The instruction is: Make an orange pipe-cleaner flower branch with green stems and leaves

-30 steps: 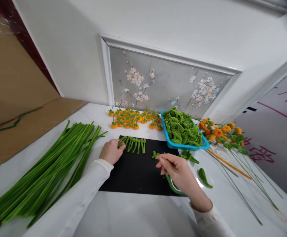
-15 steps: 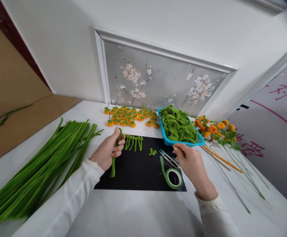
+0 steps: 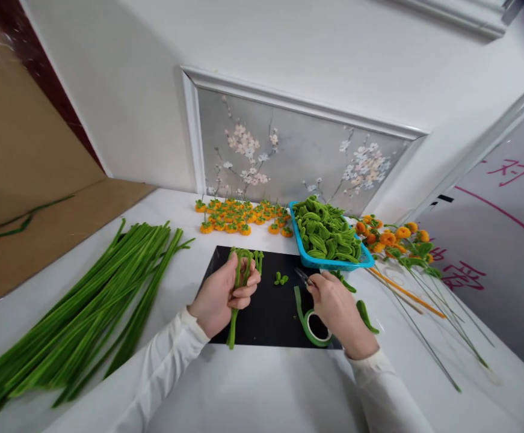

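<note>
My left hand (image 3: 219,294) is closed round folded green pipe cleaners (image 3: 233,331), their bent tops rising above the fingers and the ends hanging below. Over the right part of the black mat (image 3: 266,319), my right hand (image 3: 340,316) grips thread snips (image 3: 304,276), blades pointing away to the upper left. Just below it lies a roll of green tape (image 3: 307,328) with a loose strip. A small green leaf cluster (image 3: 281,279) rests on the mat between the hands. Behind my left fingers, short green pieces (image 3: 258,260) are partly hidden.
Long green pipe cleaners (image 3: 85,307) spread across the left. Orange flower heads (image 3: 232,216) stand along the wall. A blue basket (image 3: 329,263) holds green looped leaves (image 3: 320,228). Finished orange flowers (image 3: 388,238) lie at right, and loose leaves (image 3: 367,317) beside my right hand.
My right hand has come down and left onto the snips, which lay on the mat before. My left hand has moved right with the pipe cleaners, and the view has shifted slightly.
</note>
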Action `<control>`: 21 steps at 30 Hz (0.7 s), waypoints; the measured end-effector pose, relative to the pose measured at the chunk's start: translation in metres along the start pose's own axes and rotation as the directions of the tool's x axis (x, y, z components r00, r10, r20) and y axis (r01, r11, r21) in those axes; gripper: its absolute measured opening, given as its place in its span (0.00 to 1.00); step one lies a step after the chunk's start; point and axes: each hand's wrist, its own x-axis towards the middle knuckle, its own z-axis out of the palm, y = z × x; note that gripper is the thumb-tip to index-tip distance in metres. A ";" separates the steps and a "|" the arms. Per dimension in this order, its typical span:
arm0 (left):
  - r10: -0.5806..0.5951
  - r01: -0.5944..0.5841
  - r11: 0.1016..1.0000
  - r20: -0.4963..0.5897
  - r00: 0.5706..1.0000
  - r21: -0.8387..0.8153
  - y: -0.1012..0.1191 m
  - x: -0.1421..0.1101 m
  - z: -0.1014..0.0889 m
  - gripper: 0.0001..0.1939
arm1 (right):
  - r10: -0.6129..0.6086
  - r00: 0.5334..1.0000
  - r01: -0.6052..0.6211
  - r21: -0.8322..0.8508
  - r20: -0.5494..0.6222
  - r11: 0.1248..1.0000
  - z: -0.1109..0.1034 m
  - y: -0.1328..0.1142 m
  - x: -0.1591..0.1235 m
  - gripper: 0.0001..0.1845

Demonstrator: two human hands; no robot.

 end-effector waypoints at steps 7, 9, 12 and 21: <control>0.027 -0.030 0.982 0.020 0.999 0.186 -0.013 -0.003 0.005 0.21 | -0.133 0.981 -0.077 0.918 0.138 0.388 -0.013 -0.049 -0.020 0.14; 0.058 -0.054 0.971 -0.010 0.998 0.235 -0.015 -0.003 0.006 0.20 | -0.147 0.967 -0.171 0.960 0.207 0.224 -0.012 -0.062 -0.025 0.17; 0.116 -0.100 0.947 -0.035 0.993 0.306 -0.016 -0.005 0.008 0.20 | -0.167 0.919 -0.360 0.933 0.356 0.007 -0.014 -0.070 -0.027 0.23; 0.098 -0.101 0.904 0.029 0.995 0.415 -0.017 -0.004 0.009 0.23 | -0.308 0.762 -0.638 0.744 0.570 -0.200 -0.025 -0.070 -0.026 0.23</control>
